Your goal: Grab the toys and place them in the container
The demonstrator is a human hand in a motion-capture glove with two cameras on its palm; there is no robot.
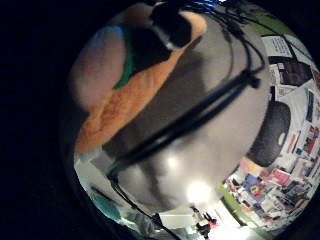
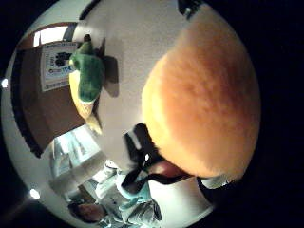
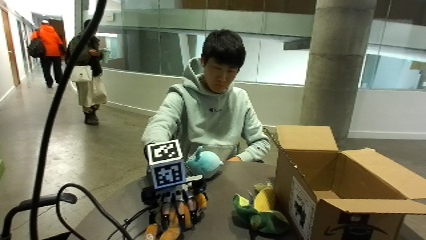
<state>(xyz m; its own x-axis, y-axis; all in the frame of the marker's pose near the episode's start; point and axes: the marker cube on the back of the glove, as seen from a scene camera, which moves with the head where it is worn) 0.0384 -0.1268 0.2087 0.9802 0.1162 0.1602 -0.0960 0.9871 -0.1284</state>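
**Gloved hand wrapped over the orange toy on the table**

From the outside view we see a person seated behind a grey table (image 3: 226, 175). The right hand (image 3: 174, 202), in its black glove, lies on an orange plush toy (image 3: 170, 226) near the table's front edge, fingers curled down over it. A teal plush toy (image 3: 204, 162) sits further back, just in front of the person. A green and yellow plush toy (image 3: 258, 207) lies just beside the open cardboard box (image 3: 333, 190).

In the thumb side palm view the orange plush toy (image 2: 204, 107) fills much of the picture, close to the palm. Beyond it the green and yellow plush toy (image 2: 87, 78) lies on the table beside the cardboard box (image 2: 42, 114).

In the little finger side palm view we find the orange plush toy (image 1: 125, 95) again, against the grey tabletop (image 1: 200, 145).
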